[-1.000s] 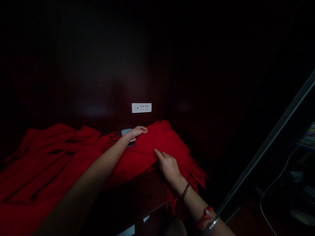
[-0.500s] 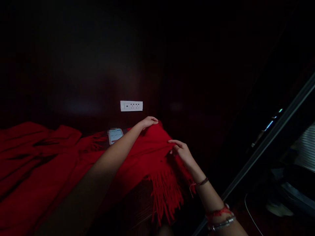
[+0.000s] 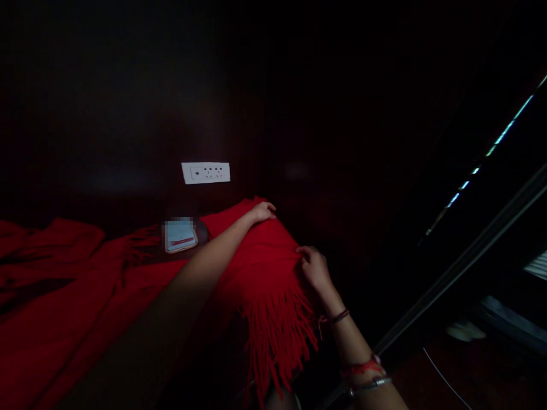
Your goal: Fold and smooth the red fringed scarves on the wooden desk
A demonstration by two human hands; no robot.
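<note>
A red fringed scarf [image 3: 260, 250] lies spread over a dark surface, its tassels [image 3: 277, 324] hanging down over the near edge. Resting on the cloth close to its far right edge is my left hand [image 3: 262, 213], palm down with the fingers stretched out. My right hand [image 3: 315, 266] is closed at the scarf's right edge, thumb and forefinger pinching the fabric above the tassels. My left forearm crosses over the middle of the cloth.
A phone [image 3: 180, 234] with a lit screen lies behind my left forearm. More crumpled red cloth [image 3: 64, 245] stretches away left. A white wall socket [image 3: 205, 173] is above. At right, a diagonal metal edge [image 3: 453, 279] borders a dim floor with a thin white cable [image 3: 444, 376].
The scarf's right end now lies flatter, and its back corner is lowered. My left hand has gone from the raised corner to resting on the cloth. The view has shifted right.
</note>
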